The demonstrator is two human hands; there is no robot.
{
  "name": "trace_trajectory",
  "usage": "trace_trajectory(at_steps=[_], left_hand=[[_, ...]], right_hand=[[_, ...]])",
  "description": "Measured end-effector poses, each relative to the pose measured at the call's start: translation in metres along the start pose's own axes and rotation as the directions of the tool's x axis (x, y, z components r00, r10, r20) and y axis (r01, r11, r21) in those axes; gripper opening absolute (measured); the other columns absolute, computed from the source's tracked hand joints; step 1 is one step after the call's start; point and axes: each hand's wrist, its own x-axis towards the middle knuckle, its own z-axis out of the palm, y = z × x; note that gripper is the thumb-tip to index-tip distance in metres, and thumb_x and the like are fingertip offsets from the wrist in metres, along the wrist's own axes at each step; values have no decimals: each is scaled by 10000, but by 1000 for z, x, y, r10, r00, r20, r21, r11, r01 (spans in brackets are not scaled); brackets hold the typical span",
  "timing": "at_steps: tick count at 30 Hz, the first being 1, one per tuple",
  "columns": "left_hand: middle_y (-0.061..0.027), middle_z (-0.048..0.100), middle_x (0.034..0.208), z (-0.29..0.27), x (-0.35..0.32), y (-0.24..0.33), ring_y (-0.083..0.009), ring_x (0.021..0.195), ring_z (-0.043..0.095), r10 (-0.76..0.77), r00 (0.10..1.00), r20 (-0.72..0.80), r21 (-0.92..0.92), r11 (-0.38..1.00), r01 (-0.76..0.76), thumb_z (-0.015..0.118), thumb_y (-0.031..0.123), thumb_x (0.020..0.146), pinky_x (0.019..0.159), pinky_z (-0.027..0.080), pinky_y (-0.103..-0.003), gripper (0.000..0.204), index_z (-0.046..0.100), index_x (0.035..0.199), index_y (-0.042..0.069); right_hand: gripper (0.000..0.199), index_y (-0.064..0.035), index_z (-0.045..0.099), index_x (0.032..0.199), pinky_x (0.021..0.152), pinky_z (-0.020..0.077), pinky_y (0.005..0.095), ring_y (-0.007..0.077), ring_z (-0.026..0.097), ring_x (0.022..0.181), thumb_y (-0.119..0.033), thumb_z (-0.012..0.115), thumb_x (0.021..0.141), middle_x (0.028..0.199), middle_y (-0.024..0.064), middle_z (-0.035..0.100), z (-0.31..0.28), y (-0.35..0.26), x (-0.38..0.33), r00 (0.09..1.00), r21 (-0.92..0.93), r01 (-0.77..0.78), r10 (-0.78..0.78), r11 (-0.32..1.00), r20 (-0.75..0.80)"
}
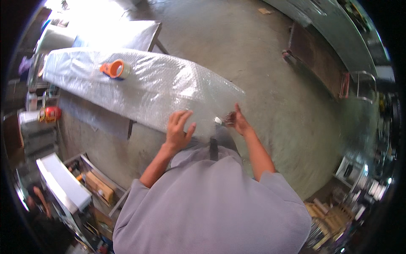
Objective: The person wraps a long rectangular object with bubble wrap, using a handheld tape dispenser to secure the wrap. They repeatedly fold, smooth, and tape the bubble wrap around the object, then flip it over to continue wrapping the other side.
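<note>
A long panel-like bundle lies on a support, covered in clear bubble wrap (160, 80). My left hand (179, 129) is over the near edge of the wrap, its fingers spread and holding nothing visible. At the right end of the wrap is my right hand (242, 122), thumb stretched up and apart from the fingers. Those fingers look dark and blurred beside the film, so contact with it is unclear. Close to them shows a small white spot (218, 120), too small to name. An orange tape dispenser (113, 69) with a roll of tape rests on the wrap's left part.
Behind the wrap stands a shiny metal-topped table (139, 34). A flat brown trolley (315, 59) with a metal handle is at the far right. At lower left, a white-topped cabinet (63, 182) adjoins a tool-filled tray (101, 178). Wood pieces (330, 216) are heaped at lower right.
</note>
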Motion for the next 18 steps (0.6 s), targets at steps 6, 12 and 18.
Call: trace_trajectory(at_steps=[6, 12, 18], left_hand=[[-155, 704, 1079, 63, -62, 80, -322, 1022, 663, -265, 961, 73, -228, 934, 275, 651, 180, 980, 900, 524, -407, 240, 728, 1139, 16], [-183, 735, 1119, 127, -116, 97, -287, 1017, 714, -690, 718, 93, -395, 636, 663, 635, 301, 1009, 872, 549, -377, 366, 704, 1205, -1], [-185, 742, 1145, 187, -176, 158, -253, 1044, 723, -789, 608, 89, -459, 510, 728, 635, 312, 1011, 895, 549, -368, 404, 688, 1246, -11]], right_hand=[[868, -119, 507, 1423, 1052, 390, 496, 259, 521, 1228, -773, 620, 864, 1323, 80, 582, 41, 8, 38, 989, 341, 39, -86, 939, 124], [763, -108, 461, 1429, 1010, 488, 502, 336, 533, 1164, -521, 786, 876, 1328, 118, 542, 33, 14, 41, 925, 468, -13, -167, 883, 342], [701, -132, 484, 1391, 953, 503, 485, 313, 511, 1148, -419, 835, 856, 1274, 128, 552, 52, -1, 45, 961, 350, -39, -61, 936, 270]])
